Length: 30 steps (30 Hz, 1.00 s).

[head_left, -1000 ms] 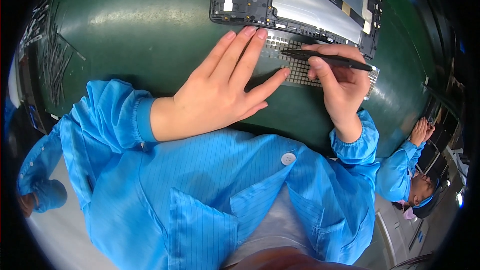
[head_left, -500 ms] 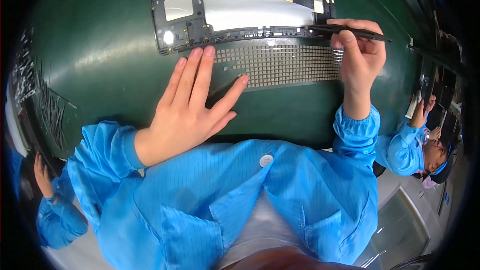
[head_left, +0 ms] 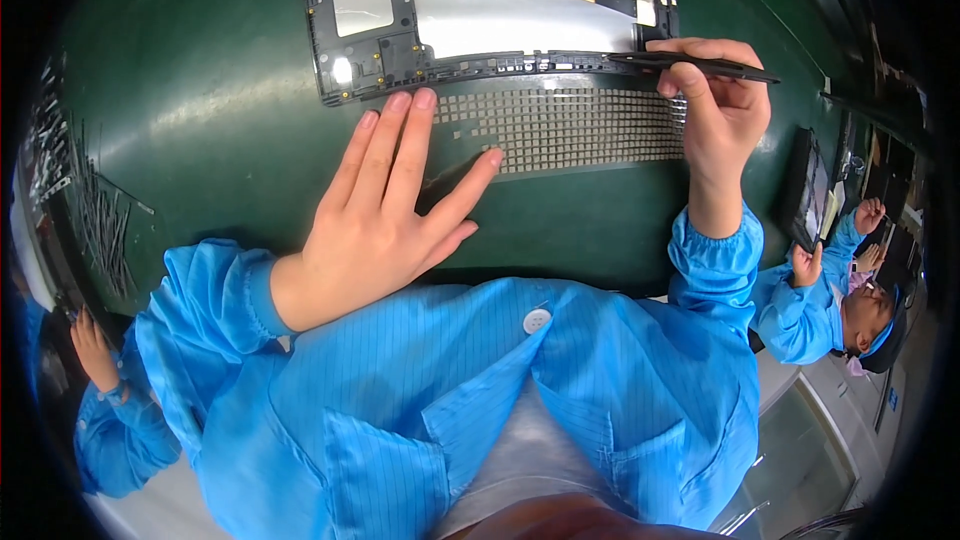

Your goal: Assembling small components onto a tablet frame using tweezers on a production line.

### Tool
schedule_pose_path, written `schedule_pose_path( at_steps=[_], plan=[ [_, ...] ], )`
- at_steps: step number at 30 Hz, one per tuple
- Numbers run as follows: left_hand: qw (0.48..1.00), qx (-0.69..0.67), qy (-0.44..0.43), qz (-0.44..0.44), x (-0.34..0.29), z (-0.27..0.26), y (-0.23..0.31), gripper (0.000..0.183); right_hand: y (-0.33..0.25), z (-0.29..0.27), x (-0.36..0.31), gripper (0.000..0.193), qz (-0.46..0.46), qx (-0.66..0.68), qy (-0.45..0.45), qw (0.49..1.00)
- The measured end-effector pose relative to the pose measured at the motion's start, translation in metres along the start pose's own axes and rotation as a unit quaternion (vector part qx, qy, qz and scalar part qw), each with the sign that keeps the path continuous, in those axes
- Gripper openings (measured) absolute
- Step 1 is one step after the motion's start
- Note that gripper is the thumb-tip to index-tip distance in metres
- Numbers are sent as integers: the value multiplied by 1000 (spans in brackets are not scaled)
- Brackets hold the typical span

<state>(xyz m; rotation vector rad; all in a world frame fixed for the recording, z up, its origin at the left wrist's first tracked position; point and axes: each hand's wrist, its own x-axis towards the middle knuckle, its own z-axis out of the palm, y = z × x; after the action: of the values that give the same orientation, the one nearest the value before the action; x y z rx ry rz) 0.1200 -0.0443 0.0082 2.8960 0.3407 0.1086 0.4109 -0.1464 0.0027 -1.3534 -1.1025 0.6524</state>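
Observation:
A black tablet-like device frame [head_left: 380, 70] with silvery panels lies at the far side of the green table. Just below its near edge is a clear sheet [head_left: 560, 169] bearing rows of small grey square pads [head_left: 590, 130]. My left hand [head_left: 375, 215] rests with fingers spread, its longer fingertips at the frame's near edge and its index finger on the sheet's left part. In my right hand [head_left: 725, 115] is a pair of black tweezers [head_left: 735, 68], pinched between thumb and fingers. Their tips point left at the frame's near edge; whether they grip a pad is too small to tell.
Thin dark strips [head_left: 105, 230] lie piled on the green table [head_left: 200, 150] at the left. On the right a co-worker [head_left: 815, 300] in blue holds a dark panel [head_left: 805, 190]. Another person's hand [head_left: 93, 350] shows at the far left.
The device frame and pad sheet sit slightly farther right, with my left hand. The tweezer tips have shifted a little left along the frame's edge. The co-worker's dark panel has come into view.

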Motion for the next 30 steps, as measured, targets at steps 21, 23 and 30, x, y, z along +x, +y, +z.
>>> schedule_pose_path(
  at_steps=[21,23,30],
  plan=[
    [998,-5,65,-8,-17,14,-8,72,-19,90,-33,22,135,59,-76,986],
    [998,8,68,-9,-19,15,-9,73,-18,93,-33,22,131,67,-71,987],
    [997,8,71,-7,-22,15,-11,74,-22,103,-31,17,119,4,-73,990]
  ],
)
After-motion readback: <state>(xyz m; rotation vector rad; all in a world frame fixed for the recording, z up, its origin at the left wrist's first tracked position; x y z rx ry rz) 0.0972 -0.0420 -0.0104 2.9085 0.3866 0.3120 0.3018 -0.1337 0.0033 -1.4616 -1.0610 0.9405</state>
